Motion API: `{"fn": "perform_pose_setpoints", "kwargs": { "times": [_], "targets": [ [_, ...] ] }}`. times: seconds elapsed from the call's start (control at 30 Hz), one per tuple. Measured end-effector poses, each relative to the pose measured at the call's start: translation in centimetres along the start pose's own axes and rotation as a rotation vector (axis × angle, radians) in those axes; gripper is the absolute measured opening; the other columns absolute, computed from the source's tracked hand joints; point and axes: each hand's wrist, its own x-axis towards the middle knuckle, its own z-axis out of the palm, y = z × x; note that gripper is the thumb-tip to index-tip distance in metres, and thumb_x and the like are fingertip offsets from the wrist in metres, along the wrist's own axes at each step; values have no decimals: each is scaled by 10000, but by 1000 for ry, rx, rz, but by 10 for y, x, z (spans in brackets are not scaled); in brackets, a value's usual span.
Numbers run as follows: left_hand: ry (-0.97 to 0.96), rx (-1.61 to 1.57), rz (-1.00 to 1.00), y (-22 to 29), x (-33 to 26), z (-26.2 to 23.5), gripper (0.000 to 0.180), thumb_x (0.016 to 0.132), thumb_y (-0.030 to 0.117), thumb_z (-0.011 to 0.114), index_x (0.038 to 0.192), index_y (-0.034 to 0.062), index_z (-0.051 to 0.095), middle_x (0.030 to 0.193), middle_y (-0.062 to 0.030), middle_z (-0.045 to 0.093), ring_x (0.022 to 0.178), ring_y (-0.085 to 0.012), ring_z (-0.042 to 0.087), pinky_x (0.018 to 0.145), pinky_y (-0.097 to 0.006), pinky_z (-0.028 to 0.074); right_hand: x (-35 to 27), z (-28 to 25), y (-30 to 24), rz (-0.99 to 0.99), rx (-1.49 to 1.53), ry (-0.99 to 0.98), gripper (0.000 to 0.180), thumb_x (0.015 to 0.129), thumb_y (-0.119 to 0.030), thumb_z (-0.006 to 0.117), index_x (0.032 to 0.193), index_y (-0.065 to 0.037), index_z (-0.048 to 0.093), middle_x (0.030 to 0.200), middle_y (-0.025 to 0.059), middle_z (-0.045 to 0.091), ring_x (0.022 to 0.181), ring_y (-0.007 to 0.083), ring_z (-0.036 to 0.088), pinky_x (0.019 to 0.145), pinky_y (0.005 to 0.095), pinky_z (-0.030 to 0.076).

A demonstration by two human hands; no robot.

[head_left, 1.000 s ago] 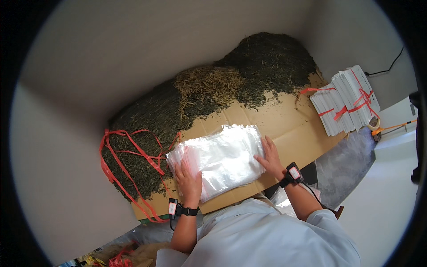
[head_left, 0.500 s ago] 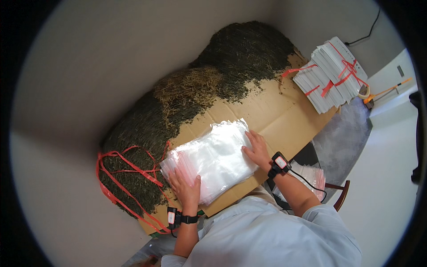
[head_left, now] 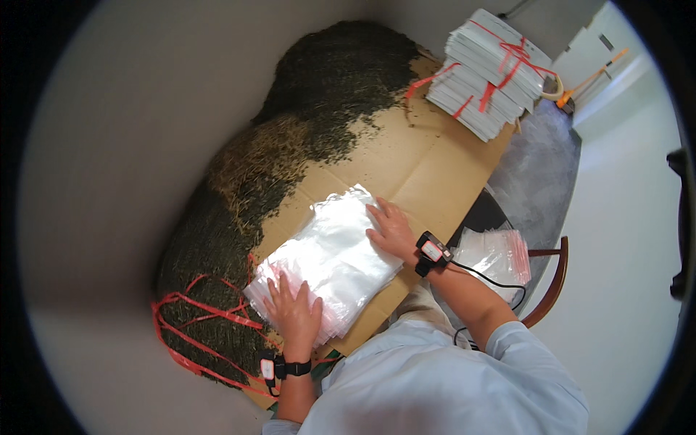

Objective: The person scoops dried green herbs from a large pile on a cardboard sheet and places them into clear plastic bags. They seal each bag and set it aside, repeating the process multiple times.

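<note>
A stack of clear plastic bags (head_left: pixel 326 250) with pinkish-red edges lies on a cardboard sheet in front of me. My left hand (head_left: pixel 293 315) rests on the pink-edged near left end, fingers spread. Across the stack, my right hand (head_left: pixel 395 232) lies along its right edge, fingers stretched out and the palm down. Neither hand is closed around anything. Dark strap-on devices sit on both wrists, and a black cable runs from the right one.
Dark dried stalks (head_left: pixel 210 246) are heaped along the wall, with red plastic ribbon (head_left: pixel 210 312) over the near end. White flat packs (head_left: pixel 493 72), tied with red ribbon, stand at the far right. More clear bags (head_left: pixel 493 261) lie on a chair (head_left: pixel 554 290) beside me. Bare cardboard (head_left: pixel 428 167) extends right.
The view has shifted, bringing more of the chair and its bags into sight. My left hand's fingers are spread wider on the stack. My right hand stays at its right edge.
</note>
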Motion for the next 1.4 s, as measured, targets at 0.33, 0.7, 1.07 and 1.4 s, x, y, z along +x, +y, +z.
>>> {"fn": "perform_pose_setpoints", "kwargs": {
  "times": [0.33,0.7,1.07,1.4],
  "targets": [
    [367,-265,310,88,32,-60,336,869,63,466,1193,-12,519,1330,-210,414,1280,-396,357,1039,-517,293,-41,-54,21,-11,192,318,380,767,-70,590,1144,-38,556,1221,203,501,1124,370,471,955,433,396],
    [-370,-933,609,321,53,120,265,797,11,551,1058,-16,583,1070,-155,581,978,-305,566,854,-363,456,-258,-94,262,755,122,516,299,733,-44,577,1029,-16,607,1000,180,580,976,344,546,877,387,437],
    [-1327,-993,-553,387,30,394,321,894,181,500,1181,39,525,980,-72,632,883,-172,608,759,-295,467,-383,-106,433,1190,-165,552,542,679,-137,684,1175,11,523,1136,226,541,1088,383,494,945,412,396],
    [-1382,-910,-445,444,-3,470,492,865,250,549,1319,90,450,1153,-49,540,1048,-189,503,862,-346,408,-396,-102,471,1256,-130,254,879,667,-364,742,1367,-27,330,1275,231,447,1182,398,423,991,461,361]
  ]
}}
